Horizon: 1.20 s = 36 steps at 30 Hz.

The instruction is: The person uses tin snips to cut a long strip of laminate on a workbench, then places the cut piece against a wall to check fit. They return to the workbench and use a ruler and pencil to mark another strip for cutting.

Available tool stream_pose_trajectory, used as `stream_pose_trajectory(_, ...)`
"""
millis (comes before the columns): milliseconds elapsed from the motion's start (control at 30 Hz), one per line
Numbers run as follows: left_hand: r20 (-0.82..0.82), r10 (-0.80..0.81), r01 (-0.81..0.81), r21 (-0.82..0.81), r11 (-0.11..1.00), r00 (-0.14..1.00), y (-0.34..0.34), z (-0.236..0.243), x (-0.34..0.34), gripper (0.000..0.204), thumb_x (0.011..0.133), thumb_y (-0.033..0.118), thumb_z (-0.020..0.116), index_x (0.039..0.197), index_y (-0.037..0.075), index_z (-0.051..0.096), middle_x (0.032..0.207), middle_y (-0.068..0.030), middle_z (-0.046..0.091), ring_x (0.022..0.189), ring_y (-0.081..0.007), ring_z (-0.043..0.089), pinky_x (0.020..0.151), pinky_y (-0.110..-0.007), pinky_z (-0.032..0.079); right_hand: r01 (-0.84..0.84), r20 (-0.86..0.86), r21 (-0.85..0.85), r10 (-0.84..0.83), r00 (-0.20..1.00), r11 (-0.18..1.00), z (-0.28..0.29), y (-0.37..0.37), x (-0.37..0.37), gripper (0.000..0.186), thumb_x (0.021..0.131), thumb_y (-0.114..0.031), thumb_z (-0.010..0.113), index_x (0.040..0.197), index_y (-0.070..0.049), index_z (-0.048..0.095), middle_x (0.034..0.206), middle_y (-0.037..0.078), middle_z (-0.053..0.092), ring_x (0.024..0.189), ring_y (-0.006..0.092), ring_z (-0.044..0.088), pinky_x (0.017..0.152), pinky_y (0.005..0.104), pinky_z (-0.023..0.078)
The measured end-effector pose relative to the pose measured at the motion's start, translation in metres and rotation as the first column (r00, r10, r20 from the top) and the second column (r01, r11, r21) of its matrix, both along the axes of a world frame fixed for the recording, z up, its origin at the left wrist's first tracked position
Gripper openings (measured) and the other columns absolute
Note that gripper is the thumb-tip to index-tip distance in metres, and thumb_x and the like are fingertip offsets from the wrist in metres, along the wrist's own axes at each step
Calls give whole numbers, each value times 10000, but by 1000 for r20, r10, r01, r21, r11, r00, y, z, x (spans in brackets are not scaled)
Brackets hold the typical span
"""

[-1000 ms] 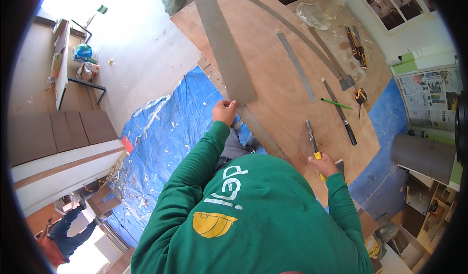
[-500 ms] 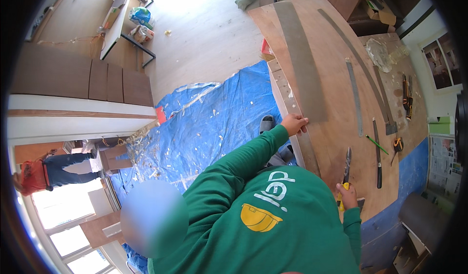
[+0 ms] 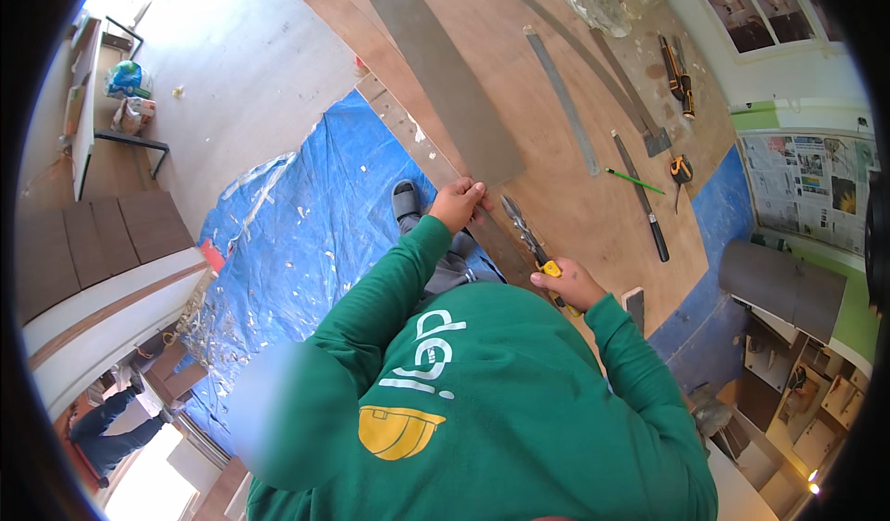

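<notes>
My left hand (image 3: 458, 202) pinches the near end of a wide grey-brown strip (image 3: 436, 71) at the left edge of a plywood board (image 3: 593, 234). My right hand (image 3: 573, 285) grips yellow-handled metal snips (image 3: 524, 229), their blades pointing up toward my left hand, close to that end of the strip. To the right on the board lie a short grey strip (image 3: 561, 99), a black-handled tool (image 3: 654, 234), a green pencil (image 3: 633, 179) and a tape measure (image 3: 680, 170). Further back are long narrow strips (image 3: 621, 104) and black-orange tools (image 3: 683, 90).
Blue sheeting (image 3: 287, 243) covers the floor left of the board, where my sandalled foot (image 3: 406, 204) stands. A table (image 3: 93, 104) with bags stands far left; dark panels (image 3: 88, 238) are stacked nearer. Another person's legs (image 3: 111, 424) show lower left. A newspaper-covered surface (image 3: 807, 187) is at right.
The view shifted and swung. My right hand has brought the snips forward and leftward, from lying low on the board to near my left hand at the strip's end.
</notes>
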<state>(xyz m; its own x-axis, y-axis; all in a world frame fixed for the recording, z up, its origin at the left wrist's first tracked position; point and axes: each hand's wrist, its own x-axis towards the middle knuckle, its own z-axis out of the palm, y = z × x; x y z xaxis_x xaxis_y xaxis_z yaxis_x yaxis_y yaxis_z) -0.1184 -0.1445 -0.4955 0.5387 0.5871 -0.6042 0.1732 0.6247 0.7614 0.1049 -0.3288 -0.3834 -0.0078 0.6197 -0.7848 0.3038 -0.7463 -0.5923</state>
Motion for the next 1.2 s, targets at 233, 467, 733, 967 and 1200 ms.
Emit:
stream_pose_trajectory(233, 23, 47, -43, -135, 990, 999, -2, 4, 0, 281, 1118, 317, 507, 1092, 78, 652, 957, -71, 754, 707, -145, 710, 595, -292, 534, 27, -29, -40, -28, 999, 999, -7, 15, -8, 430, 940, -439, 772, 984, -21, 686, 820, 32, 669, 753, 123, 601, 694, 311, 496)
stream_pose_trajectory(467, 64, 149, -123, -303, 945, 987, -2, 8, 0, 261, 1119, 306, 495, 1167, 86, 627, 1028, -92, 753, 772, -196, 735, 719, -339, 584, 16, -19, -110, -19, 1000, 994, 1, 20, -9, 343, 973, -371, 739, 964, -38, 656, 808, 28, 671, 743, 124, 637, 670, 300, 512)
stream_pose_trajectory(733, 108, 164, -122, -322, 939, 980, -3, 10, 1, 262, 1110, 277, 519, 1166, 48, 635, 1028, -126, 761, 797, -233, 759, 703, -365, 603, 56, 4, -56, -56, 998, 997, -1, 22, -14, 419, 958, -434, 748, 933, -27, 655, 774, 41, 658, 723, 131, 619, 675, 319, 502)
stream_pose_trajectory(967, 148, 177, -122, -319, 940, 973, -6, 9, 3, 272, 1109, 284, 528, 1152, 44, 650, 1030, -122, 760, 815, -232, 762, 718, -367, 602, 73, 33, -36, -71, 997, 997, -5, 18, -17, 443, 947, -451, 757, 926, -23, 645, 777, 41, 647, 698, 129, 621, 658, 312, 502)
stream_pose_trajectory(1200, 145, 185, -130, -323, 937, 972, -6, 13, 4, 279, 1108, 279, 531, 1154, 35, 659, 1021, -124, 758, 827, -233, 766, 729, -367, 607, 85, 48, -18, -84, 995, 996, -6, 17, -17, 447, 946, -446, 761, 930, -15, 645, 777, 39, 640, 680, 130, 636, 644, 313, 510)
